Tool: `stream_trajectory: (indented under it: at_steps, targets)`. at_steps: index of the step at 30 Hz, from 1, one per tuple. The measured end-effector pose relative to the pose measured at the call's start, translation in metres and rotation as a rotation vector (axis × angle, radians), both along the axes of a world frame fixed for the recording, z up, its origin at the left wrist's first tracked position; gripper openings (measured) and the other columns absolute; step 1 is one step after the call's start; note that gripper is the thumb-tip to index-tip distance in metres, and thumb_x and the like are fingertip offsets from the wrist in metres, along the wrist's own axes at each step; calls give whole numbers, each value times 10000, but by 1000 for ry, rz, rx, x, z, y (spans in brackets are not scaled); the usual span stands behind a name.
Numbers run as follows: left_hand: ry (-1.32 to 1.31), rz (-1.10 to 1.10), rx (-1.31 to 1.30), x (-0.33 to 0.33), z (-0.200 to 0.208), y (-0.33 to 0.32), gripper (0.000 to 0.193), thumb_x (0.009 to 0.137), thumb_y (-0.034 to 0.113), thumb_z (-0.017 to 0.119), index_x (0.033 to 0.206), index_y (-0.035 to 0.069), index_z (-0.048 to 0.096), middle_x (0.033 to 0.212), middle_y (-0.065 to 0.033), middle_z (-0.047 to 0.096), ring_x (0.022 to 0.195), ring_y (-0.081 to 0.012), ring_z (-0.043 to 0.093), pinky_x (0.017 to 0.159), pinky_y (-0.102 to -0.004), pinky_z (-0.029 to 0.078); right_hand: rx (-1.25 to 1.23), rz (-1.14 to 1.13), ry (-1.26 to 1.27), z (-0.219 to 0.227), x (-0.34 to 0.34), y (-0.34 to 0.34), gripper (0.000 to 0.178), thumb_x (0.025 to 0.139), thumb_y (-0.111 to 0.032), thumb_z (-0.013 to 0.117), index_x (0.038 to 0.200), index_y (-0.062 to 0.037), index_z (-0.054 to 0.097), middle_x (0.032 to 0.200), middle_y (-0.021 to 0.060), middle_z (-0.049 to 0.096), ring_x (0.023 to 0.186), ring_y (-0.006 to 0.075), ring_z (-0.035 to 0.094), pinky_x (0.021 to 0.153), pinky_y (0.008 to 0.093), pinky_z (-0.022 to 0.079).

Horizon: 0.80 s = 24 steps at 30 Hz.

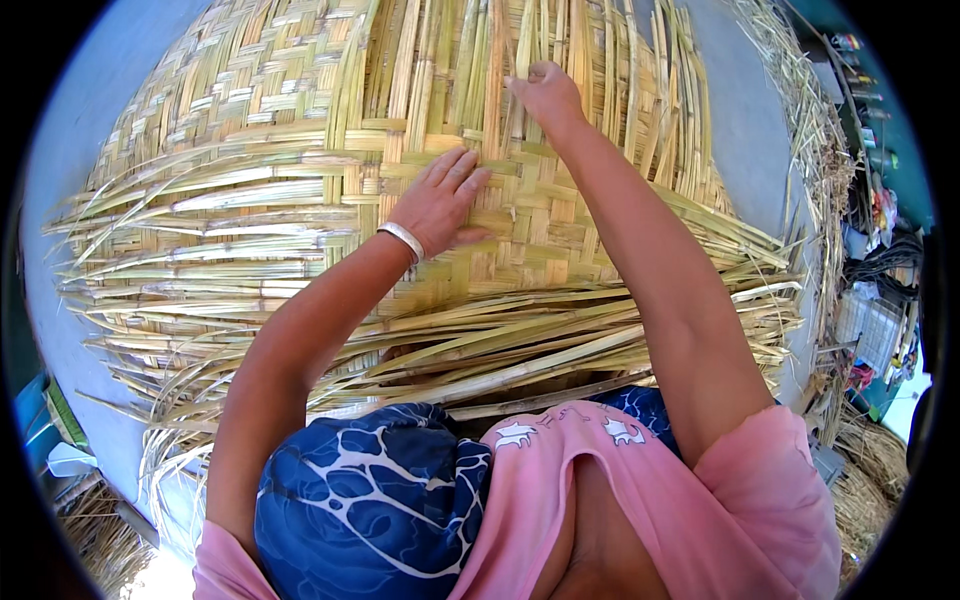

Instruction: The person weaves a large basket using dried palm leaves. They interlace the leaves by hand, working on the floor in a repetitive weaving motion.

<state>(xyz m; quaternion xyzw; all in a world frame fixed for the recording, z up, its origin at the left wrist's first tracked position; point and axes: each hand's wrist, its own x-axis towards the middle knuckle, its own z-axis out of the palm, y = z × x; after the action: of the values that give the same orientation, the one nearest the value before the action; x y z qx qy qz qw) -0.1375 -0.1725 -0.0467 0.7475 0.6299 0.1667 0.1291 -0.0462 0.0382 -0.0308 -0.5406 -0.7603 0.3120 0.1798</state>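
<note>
Long, loose yellow-green plant strips [500, 365] lay nearest | beyond them was the flat yellow woven-strip mat [545, 235] | left hand [437, 205] rested open upon it, grasping nothing | farther, right hand [548, 98] pinched one pale strip [519, 115]

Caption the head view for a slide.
Left hand resting on a woven mat, right hand at the long strips farther out.

Straw [818, 165] right of mat [535, 222]

The left hand [437, 207] lies palm-down; the right hand [550, 97] pinches farther forward.
</note>
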Motion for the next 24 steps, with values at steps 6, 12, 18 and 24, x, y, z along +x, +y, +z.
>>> stream_trajectory:
  at_steps: [6, 12, 18, 24]
  targets:
    - [-77, 51, 28, -1, 8, 4, 827, 748, 508, 650, 1342, 15, 350, 1422, -177, 318, 1340, -320, 269, 1116, -419, 196, -760, 26, 283, 21, -12, 34, 548, 739, -292, 752, 1123, 35, 538, 974, 103, 608, 914, 226, 587, 788, 378, 468]
    - [75, 30, -46, 3, 8, 6, 820, 786, 592, 536, 1372, 51, 346, 1457, -161, 280, 1371, -295, 219, 1127, -423, 130, -609, 97, 286, 28, -9, 31, 534, 749, -307, 743, 1079, 67, 553, 1024, 162, 606, 937, 233, 590, 827, 378, 468]
    - [103, 22, -132, 2, 14, 8, 829, 793, 634, 490, 1376, 57, 366, 1471, -157, 266, 1382, -280, 206, 1122, -442, 121, -49, 14, 41, 30, -5, -9, 643, 803, -415, 610, 1194, 87, 514, 1165, 278, 557, 1068, 373, 562, 925, 415, 437]
    - [65, 28, -110, 2, 24, 7, 810, 786, 596, 533, 1359, 44, 380, 1450, -163, 298, 1368, -303, 227, 1114, -447, 147, -335, 9, -140, 24, -34, 20, 487, 798, -344, 610, 1079, 52, 576, 1072, 257, 599, 1018, 361, 581, 883, 413, 450]
